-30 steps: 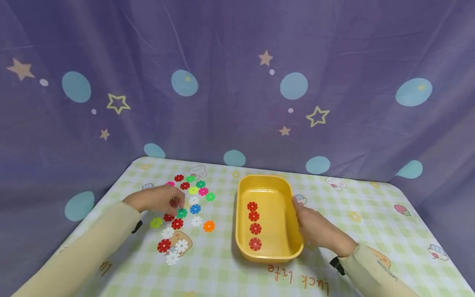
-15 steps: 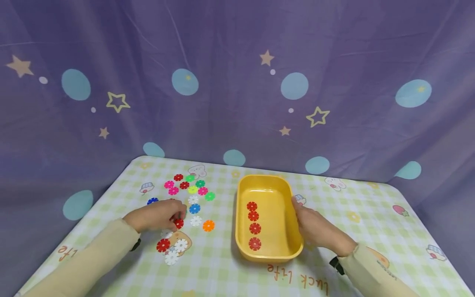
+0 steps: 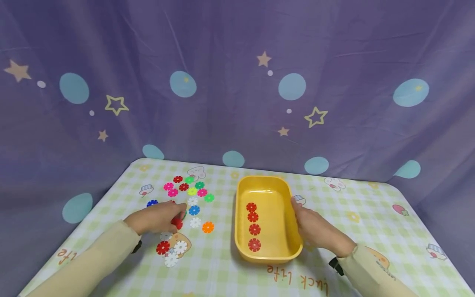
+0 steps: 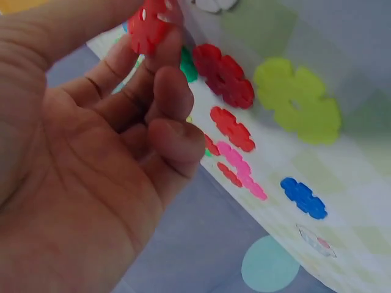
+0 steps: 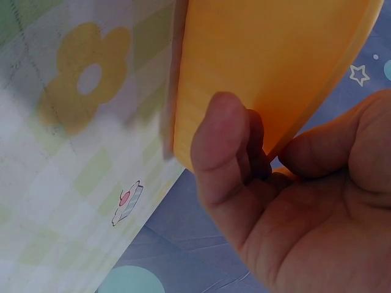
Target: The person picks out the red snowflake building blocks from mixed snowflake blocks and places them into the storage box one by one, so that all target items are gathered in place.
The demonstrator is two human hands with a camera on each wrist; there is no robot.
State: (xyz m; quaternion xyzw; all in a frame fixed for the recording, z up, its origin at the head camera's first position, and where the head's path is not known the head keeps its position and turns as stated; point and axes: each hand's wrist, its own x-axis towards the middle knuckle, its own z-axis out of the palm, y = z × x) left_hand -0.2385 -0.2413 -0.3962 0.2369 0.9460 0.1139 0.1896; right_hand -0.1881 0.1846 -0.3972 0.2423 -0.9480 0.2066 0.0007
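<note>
In the left half of the table my left hand (image 3: 157, 218) pinches a red snowflake disc (image 3: 177, 223) between thumb and fingers. The left wrist view shows that red disc (image 4: 148, 27) raised at the fingertips, with a darker red disc (image 4: 223, 76) and a yellow-green disc (image 4: 298, 101) on the cloth beyond. At the right side of the yellow tray (image 3: 279, 222), my right hand (image 3: 319, 229) grips the rim, fingers against the outer wall (image 5: 256, 61). A column of several red discs (image 3: 254, 229) lies along the tray's left side.
Around my left hand lie loose discs: a blue one (image 3: 194, 210), an orange one (image 3: 208, 227), a red one (image 3: 162, 248) and several white ones (image 3: 171, 259) overlapping near the front. Pink, green and red discs cluster farther back. A purple curtain (image 3: 222, 123) hangs behind the table.
My left hand has moved slightly toward the front from the green disc to a red disc, and now pinches it. The right hand and tray stay in place.
</note>
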